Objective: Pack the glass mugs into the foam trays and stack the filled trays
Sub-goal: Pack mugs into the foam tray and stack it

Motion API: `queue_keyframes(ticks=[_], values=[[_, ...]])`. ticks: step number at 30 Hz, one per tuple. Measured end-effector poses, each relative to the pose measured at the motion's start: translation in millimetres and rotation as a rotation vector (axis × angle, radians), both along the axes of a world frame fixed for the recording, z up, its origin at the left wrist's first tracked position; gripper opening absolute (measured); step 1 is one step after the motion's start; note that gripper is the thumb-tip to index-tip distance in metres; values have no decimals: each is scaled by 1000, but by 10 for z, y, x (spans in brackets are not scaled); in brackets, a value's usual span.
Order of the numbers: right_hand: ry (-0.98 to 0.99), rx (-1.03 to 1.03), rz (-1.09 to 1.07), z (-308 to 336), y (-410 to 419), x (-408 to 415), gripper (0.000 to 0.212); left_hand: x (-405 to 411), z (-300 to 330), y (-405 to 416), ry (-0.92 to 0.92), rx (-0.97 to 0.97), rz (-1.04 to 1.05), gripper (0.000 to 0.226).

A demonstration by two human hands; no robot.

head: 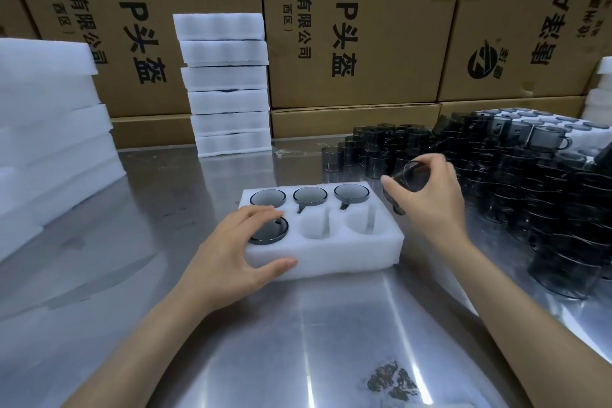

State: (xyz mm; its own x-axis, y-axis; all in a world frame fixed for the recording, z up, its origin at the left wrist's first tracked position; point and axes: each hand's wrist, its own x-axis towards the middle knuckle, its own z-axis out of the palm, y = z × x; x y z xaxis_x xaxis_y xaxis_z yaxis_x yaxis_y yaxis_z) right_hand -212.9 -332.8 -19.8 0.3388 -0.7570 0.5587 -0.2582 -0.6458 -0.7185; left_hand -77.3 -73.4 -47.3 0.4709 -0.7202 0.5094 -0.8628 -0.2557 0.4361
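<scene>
Shiny steel bench (331,325) carries everything, with a dark blotchy reflection near the front edge. White six-pocket foam tray (351,252) lies mid-bench: three smoky glass mugs sit in the far row (309,194), a fourth smoky mug (269,231) sits in the near-left pocket, and the near-middle and near-right pockets are empty. Left hand (231,258) rests on the tray, fingers over the fourth mug's rim, thumb against the tray's front wall. Right hand (427,195) hovers just beside the tray's far-right corner, its grip closed round a tilted dark glass mug (412,175).

Risks, as judgement:
- Tilted mug could clip the foam edge or a seated rim on the way to a pocket; glass on glass may chip.
- Handle must line up with the pocket's slot, or the mug sits proud and the next stacked tray rocks.
- Big heap of loose dark glass mugs (546,195) lies close to the right forearm; a brush could topple some.
- Tall stack of white foam trays (228,83) at the back leans slightly; adding more may tip it.

Brown printed cartons (364,26) behind.
</scene>
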Motion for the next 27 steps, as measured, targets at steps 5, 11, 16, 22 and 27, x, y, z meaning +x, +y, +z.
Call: queue_keyframes(ticks=[5,11,16,22,27], values=[[-232,-13,218,102,308,-21,37,-25,2,-7,19,-4,7,67],[55,-118,355,36,598,63,35,-46,14,-4,27,-2,10,68],[190,-5,397,68,575,37,31,-48,14,-4,30,-6,12,68],[217,248,780,239,505,-69,56,-49,9,-9,30,-18,17,68],[266,296,906,260,365,-151,66,-63,20,-12,18,-26,22,68]])
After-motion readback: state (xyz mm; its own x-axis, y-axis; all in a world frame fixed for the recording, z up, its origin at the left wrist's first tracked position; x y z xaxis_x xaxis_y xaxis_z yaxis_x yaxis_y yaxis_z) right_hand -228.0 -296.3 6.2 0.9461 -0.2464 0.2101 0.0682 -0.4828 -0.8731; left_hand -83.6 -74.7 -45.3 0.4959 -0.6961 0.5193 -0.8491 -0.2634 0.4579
